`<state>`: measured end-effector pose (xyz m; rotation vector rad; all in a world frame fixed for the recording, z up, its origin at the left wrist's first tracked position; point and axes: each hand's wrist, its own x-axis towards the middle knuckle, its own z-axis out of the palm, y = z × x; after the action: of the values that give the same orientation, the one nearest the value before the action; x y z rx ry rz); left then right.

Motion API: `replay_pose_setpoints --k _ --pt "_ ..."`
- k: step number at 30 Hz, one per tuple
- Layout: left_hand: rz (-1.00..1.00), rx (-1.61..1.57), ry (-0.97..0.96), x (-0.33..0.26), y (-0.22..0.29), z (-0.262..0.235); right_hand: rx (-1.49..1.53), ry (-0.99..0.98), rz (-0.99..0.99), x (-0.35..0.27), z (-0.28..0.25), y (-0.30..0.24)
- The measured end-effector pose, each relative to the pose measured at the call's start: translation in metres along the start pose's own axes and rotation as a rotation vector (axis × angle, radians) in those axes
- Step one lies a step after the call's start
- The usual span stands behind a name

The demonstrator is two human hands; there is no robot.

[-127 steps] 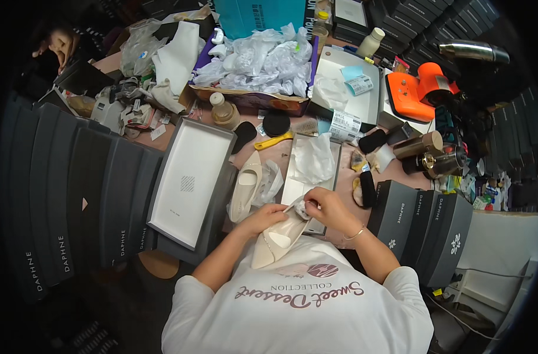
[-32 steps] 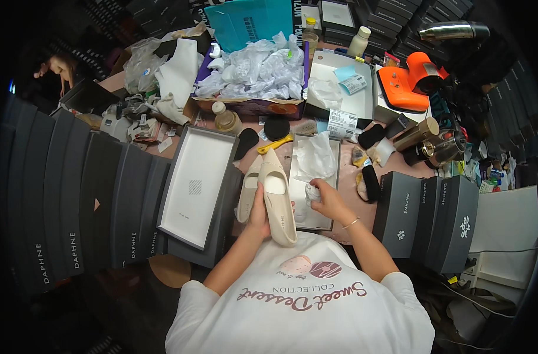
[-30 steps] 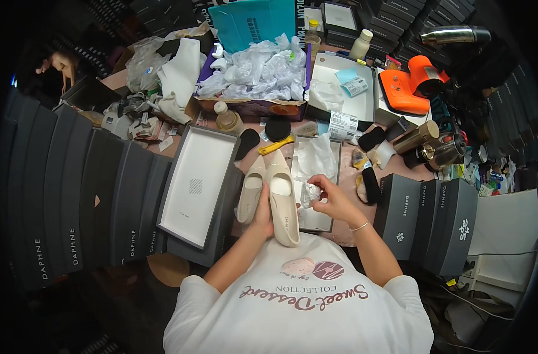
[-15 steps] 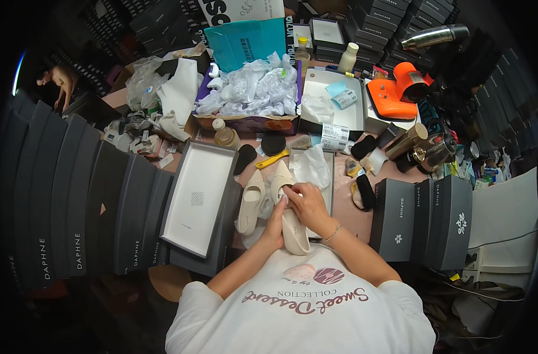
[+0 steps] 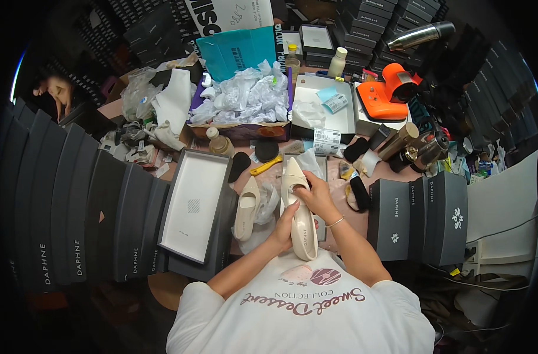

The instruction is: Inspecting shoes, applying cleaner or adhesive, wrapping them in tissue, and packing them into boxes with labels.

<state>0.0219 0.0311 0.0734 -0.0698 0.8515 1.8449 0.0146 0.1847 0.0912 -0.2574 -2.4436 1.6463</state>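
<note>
A cream pointed flat shoe (image 5: 299, 207) is held over the table in front of me, toe pointing away. My left hand (image 5: 282, 229) grips its heel end from the left. My right hand (image 5: 315, 193) closes around its front part, fingers at the toe opening. The matching cream shoe (image 5: 246, 206) lies on the table to the left, beside crumpled clear plastic wrap (image 5: 267, 199). An open dark grey shoe box lid with a white inside (image 5: 193, 211) sits further left.
A cardboard box of crumpled white tissue paper (image 5: 243, 100), an open white box (image 5: 325, 109), an orange device (image 5: 387, 94), bottles and metal flasks crowd the back. Dark shoe boxes (image 5: 422, 215) stand at right and in a row at left. Another person's hand (image 5: 55, 91) shows far left.
The shoe was turned and lifted in my hands; my right hand moved from its side up to the toe area, while my left hand slid down to the heel.
</note>
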Motion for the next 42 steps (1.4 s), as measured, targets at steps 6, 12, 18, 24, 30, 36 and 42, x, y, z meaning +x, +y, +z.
replay_pose_setpoints --k 6,12,18,24,30,36,42 --pt "0.608 0.69 0.445 -0.001 0.015 -0.058 -0.242 -0.016 0.062 -0.016 -0.083 0.007" --pt "0.355 1.356 0.866 -0.038 0.016 -0.138 -0.782 -0.036 -0.175 -0.041 -0.056 0.07" --pt "0.339 1.41 0.937 -0.03 0.009 -0.149 -0.851 -0.746 -0.361 -0.062 0.06 0.122" --pt "0.632 1.495 0.79 -0.043 0.022 -0.097 -0.128 -0.466 0.171 -0.052 0.02 0.088" --pt "0.281 0.536 0.252 -0.018 0.011 -0.048 0.138 -0.318 0.124 -0.05 0.019 0.03" --pt "0.399 0.529 0.266 -0.018 -0.003 -0.048 0.134 -0.224 0.159 -0.068 0.018 0.012" --pt "0.292 0.464 0.219 -0.025 -0.005 -0.042 0.07 -0.186 0.089 -0.079 0.02 0.016"
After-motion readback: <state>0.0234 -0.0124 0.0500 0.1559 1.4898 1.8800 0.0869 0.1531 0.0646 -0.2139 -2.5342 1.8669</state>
